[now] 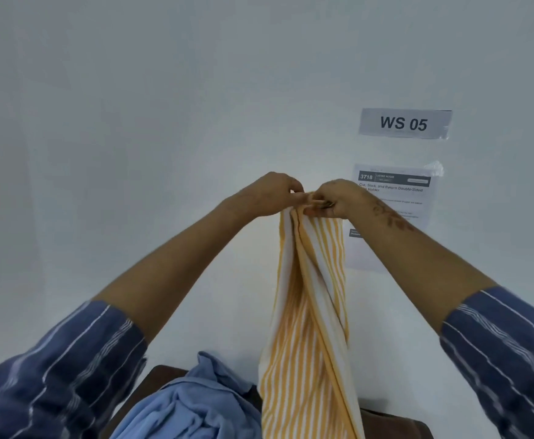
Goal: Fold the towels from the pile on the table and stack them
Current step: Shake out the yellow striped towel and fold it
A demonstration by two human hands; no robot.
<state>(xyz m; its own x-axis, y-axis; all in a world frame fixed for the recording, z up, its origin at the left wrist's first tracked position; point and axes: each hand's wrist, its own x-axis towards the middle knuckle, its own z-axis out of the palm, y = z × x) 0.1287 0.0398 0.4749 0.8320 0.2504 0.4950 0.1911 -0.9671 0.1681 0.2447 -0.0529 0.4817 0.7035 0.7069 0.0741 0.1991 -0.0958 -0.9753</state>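
Observation:
A yellow-and-white striped towel [310,312] hangs lengthwise in front of me, held up high at its top edge. My left hand [272,193] and my right hand [332,199] pinch that top edge side by side, almost touching. The towel drapes down in loose vertical folds to the bottom of the view. Below it, a crumpled light blue towel [192,403] lies on the dark brown table [161,375], of which only a small part shows.
A white wall fills the view ahead. On it at the right hang a "WS 05" label [404,123] and a printed paper sheet [392,198]. My blue striped sleeves frame the lower corners.

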